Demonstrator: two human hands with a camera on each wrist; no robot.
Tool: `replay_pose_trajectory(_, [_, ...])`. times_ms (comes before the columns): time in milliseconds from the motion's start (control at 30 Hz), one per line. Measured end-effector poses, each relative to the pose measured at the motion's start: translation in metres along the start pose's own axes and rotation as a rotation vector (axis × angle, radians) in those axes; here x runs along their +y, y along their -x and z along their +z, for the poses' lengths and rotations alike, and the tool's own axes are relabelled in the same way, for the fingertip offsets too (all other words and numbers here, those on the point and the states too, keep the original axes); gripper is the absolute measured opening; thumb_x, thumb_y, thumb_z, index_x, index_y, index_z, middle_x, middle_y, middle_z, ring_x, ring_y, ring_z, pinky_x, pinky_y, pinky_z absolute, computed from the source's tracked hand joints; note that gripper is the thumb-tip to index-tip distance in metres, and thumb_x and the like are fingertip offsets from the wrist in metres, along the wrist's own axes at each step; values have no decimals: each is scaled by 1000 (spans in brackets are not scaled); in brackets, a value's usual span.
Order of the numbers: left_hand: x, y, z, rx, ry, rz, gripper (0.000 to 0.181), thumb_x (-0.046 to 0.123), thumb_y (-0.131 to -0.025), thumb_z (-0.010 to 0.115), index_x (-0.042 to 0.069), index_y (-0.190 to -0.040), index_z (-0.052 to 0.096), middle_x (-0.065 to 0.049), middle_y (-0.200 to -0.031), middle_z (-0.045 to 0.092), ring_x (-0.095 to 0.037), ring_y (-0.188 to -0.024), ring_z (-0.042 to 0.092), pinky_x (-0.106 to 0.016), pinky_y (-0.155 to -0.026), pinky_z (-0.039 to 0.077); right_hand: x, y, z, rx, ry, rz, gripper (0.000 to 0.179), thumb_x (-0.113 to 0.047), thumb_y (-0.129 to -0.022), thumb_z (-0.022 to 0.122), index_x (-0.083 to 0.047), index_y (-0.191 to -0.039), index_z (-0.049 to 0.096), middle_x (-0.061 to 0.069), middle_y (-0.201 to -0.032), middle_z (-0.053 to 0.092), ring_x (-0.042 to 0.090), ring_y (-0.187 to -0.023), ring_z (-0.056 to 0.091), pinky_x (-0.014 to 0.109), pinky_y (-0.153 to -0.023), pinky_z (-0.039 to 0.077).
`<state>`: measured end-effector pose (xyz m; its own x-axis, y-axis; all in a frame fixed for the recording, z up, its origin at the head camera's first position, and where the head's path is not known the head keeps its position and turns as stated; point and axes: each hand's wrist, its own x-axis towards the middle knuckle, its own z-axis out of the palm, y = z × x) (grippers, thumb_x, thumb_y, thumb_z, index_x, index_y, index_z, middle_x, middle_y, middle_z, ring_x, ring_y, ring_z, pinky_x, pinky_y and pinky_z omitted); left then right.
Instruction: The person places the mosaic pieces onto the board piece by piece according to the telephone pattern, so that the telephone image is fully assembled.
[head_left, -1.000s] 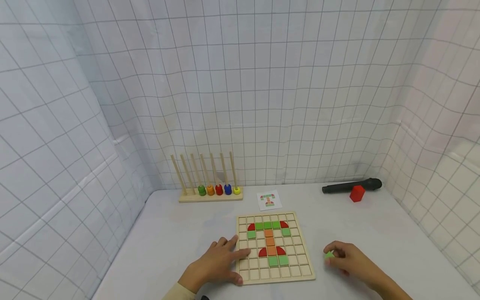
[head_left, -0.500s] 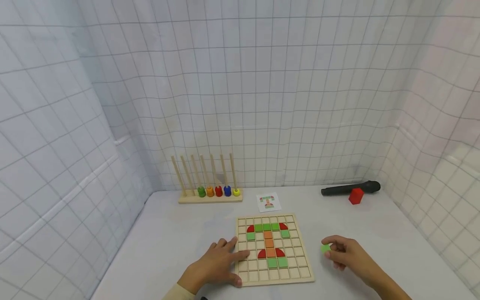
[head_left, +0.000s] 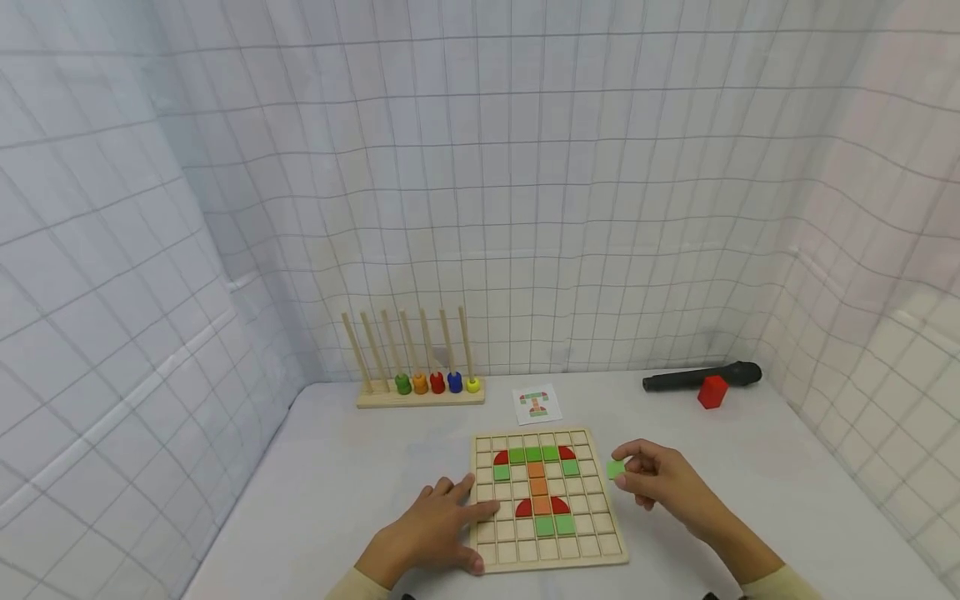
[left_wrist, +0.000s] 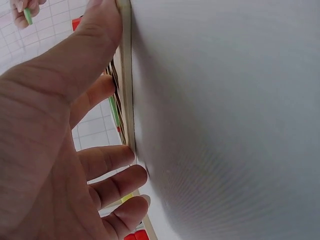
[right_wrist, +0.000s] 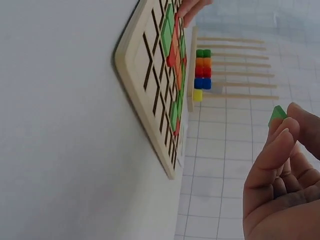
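Note:
My right hand [head_left: 660, 482] pinches a light green square tile [head_left: 616, 469] between thumb and fingertips, just off the right edge of a wooden grid board [head_left: 506, 552]. In the right wrist view the green tile [right_wrist: 278, 115] sticks out past the fingertips, raised off the table. My left hand [head_left: 435, 525] rests at the board's left edge with fingers spread, the index finger reaching over the grid and the thumb at the near left corner. Red quarter-round tiles [head_left: 559, 506], orange squares [head_left: 538, 487] and green squares [head_left: 533, 454] sit in the board's cells, forming a mushroom-like figure.
Behind the board lies a white pattern card [head_left: 537, 404]. A peg stand [head_left: 422, 400] with coloured beads stands at the back left. At the back right are a black microphone [head_left: 686, 378] and a red block [head_left: 712, 392]. Grid-lined white cloth [head_left: 525, 208] encloses the table.
My right hand has lifted the green tile from right of the board and carried it leftward and away from me, to the board's right edge. The left hand stays in place.

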<state>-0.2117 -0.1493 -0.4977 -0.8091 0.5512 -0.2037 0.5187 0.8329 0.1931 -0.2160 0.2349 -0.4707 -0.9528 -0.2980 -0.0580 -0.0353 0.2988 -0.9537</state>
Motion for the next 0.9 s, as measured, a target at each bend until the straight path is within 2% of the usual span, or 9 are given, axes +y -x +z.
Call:
replay_pose_trajectory(300, [-1,0,0,2,-8,8,84,70,-70,76,48,-147,50,-14,-159,41,-33,-126,47,-59,-106,39,-11,-20,36,-85,-55,-35,48,-16,-90,77,5,-128,56,6,-87,59,16,-68,58,27,-60,52])
replay_pose_trajectory(667, [-2,0,0,15,-8,29,83,71,-71,74,48,-147,51,-15,-158,42,-34,-128,48,-59,-105,40,-6,-37,84,-223,-133,-43,41,-8,-92,70,7,-127,55,8,-87,63,15,-66,60,26,-58,52])
replay_pose_trajectory(767, [-2,0,-1,16,-8,31,83,70,-71,75,47,-147,51,-15,-158,42,-33,-126,48,-58,-104,40,-3,-39,95,-243,-117,-22,35,-5,-89,72,4,-120,59,6,-84,62,15,-65,61,25,-57,52])
replay_pose_trajectory(900, [-1,1,-1,20,-12,35,83,70,-71,75,47,-147,51,-16,-158,42,-33,-126,48,-58,-103,41,-3,-39,108,-240,-5,-5,24,-3,-85,74,-3,-107,65,1,-74,60,13,-56,61,25,-53,52])
